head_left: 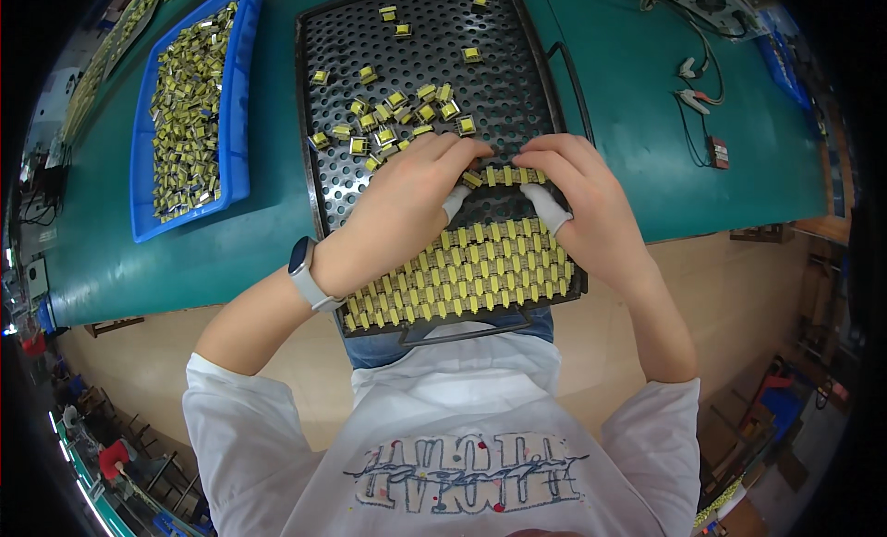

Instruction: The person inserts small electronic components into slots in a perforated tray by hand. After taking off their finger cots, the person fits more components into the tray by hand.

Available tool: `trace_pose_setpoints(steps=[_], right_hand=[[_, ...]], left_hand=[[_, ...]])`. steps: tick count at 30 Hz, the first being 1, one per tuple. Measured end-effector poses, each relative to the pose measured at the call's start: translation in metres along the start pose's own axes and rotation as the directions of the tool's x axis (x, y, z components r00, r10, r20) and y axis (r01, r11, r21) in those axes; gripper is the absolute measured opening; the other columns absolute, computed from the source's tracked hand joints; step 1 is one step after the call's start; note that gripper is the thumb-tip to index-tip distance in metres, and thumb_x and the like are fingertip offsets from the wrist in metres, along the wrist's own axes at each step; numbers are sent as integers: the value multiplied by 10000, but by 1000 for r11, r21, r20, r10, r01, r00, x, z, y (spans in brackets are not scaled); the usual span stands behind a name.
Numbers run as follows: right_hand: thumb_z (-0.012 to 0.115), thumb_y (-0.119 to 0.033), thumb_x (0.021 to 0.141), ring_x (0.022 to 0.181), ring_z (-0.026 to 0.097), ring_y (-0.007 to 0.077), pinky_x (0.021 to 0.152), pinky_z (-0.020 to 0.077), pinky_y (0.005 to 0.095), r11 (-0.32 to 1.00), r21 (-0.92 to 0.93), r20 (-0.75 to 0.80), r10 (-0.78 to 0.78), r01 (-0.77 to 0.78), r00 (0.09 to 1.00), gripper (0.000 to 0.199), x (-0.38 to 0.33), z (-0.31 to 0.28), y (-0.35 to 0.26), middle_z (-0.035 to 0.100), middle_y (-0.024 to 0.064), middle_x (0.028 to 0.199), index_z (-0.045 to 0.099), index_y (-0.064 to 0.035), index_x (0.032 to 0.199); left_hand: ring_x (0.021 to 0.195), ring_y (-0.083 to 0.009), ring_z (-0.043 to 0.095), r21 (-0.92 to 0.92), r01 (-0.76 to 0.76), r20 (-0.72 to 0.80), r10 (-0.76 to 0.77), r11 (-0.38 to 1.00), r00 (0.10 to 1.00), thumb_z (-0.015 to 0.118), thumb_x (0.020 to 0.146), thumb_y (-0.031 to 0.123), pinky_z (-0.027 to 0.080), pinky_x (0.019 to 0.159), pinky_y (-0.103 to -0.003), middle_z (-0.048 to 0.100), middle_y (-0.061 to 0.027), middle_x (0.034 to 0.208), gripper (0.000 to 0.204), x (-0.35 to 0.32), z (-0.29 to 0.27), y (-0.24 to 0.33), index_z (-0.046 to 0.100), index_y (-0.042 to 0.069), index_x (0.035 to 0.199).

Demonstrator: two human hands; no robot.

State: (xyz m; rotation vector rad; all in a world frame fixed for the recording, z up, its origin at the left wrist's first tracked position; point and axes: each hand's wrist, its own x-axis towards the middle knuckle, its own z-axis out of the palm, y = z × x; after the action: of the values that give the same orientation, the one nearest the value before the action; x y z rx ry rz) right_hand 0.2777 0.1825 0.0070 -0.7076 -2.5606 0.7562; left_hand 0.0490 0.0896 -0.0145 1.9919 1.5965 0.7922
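With our left hand and right hand, we pinch a short row of yellow block-shaped components near its ends, seemingly keeping it straight, over the black perforated metal tray.

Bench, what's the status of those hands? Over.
Left fingers, right fingers at short row of yellow parts. Packed rows nearer body. Loose parts scattered beyond on tray. No obstruction visible.

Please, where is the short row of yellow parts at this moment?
In the head view, the short row is slightly right of centre, between the left hand and right hand, just beyond the packed yellow rows on the black tray.
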Motion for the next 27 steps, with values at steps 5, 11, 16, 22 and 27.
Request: trace_pose_setpoints(steps=[5, 11, 16, 22, 27], right_hand=[[745, 58, 838, 1190, 630, 342, 997, 531, 427, 999, 0, -3, -53, 53, 999, 328, 1, 7, 2, 664, 129, 1236, 690, -13, 1154], [711, 124, 746, 1194, 623, 342, 987, 534, 430, 992, 8, -23, -129, 129, 991, 359, 10, 26, -3, 660, 123, 1214, 725, -28, 1071], [698, 138, 681, 1158, 615, 340, 963, 537, 441, 980, -96, -22, -180, 177, 983, 393, 10, 33, -3, 635, 118, 1165, 735, -35, 1032], [718, 117, 695, 1143, 615, 340, 958, 535, 443, 974, -116, -11, -195, 193, 981, 349, 11, 32, -5, 636, 116, 1156, 723, -32, 1010], [743, 82, 721, 1123, 622, 339, 952, 535, 443, 974, -113, -40, -201, 195, 979, 292, 12, 35, -2, 644, 114, 1138, 711, -34, 987]], left_hand=[[1117, -385, 643, -2, -25, -18, 25, 1000, 1000, 670, 817, -114, 540, 963, -465, 677, -167, 1133, 481, 0, 2, -3, 633, 15, 1279], [1104, -379, 654, -36, -10, -28, 9, 999, 1000, 723, 849, -65, 534, 968, -454, 694, -165, 1128, 440, 0, 2, -4, 646, 25, 1272], [1103, -380, 653, -47, -15, -37, 13, 999, 999, 732, 838, -58, 533, 961, -453, 701, -165, 1125, 424, 1, 4, -6, 653, 27, 1246], [1067, -392, 642, -11, -56, -25, 56, 998, 998, 731, 829, -52, 528, 932, -470, 692, -151, 1092, 340, 3, 2, -7, 649, 20, 1151], [1061, -394, 640, 11, -49, -17, 50, 999, 999, 740, 821, -42, 527, 918, -475, 683, -155, 1061, 303, 5, 3, -6, 635, 15, 1099]])
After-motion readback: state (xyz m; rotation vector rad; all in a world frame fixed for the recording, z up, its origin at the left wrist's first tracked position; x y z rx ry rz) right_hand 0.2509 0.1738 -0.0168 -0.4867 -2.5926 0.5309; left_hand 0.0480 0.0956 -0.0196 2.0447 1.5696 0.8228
